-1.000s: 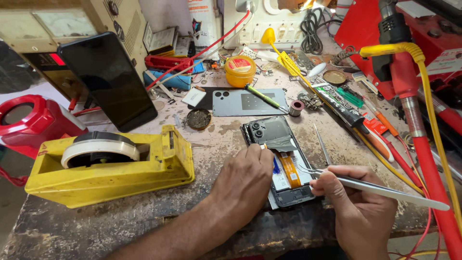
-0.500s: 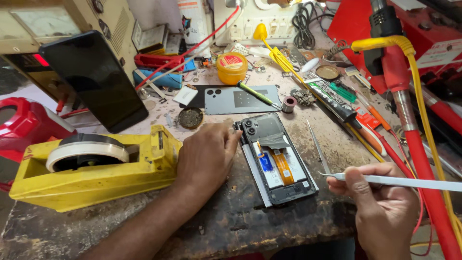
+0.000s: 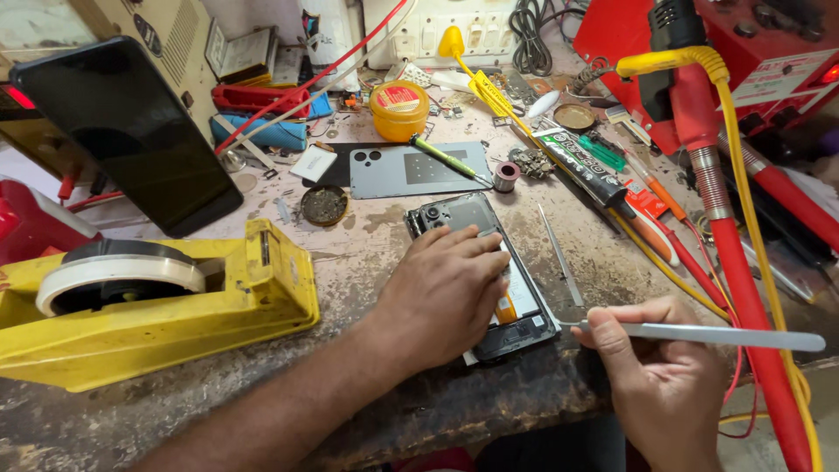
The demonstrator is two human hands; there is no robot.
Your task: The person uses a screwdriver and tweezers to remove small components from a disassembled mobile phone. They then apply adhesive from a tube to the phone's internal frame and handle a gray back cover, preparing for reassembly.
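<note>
An opened phone (image 3: 516, 308) lies back-up on the worn bench with its cover off and an orange flex strip showing. My left hand (image 3: 446, 288) rests flat on the middle of the phone, fingers pointing right. My right hand (image 3: 664, 376) sits at the bench's front right edge and grips metal tweezers (image 3: 699, 333). The tweezers lie roughly level, with their tip just off the phone's lower right corner.
A grey phone back cover (image 3: 402, 170) and a green screwdriver (image 3: 446, 160) lie behind the phone. A second pair of tweezers (image 3: 559, 253) lies to its right. A yellow tape dispenser (image 3: 166, 301) stands at left, a black screen panel (image 3: 131, 131) leans behind it. Red equipment and hoses (image 3: 734, 262) crowd the right.
My left hand has slid right from beside the phone onto its middle. My right hand with the tweezers has stayed at the lower right, with the tip now close to the phone's corner.
</note>
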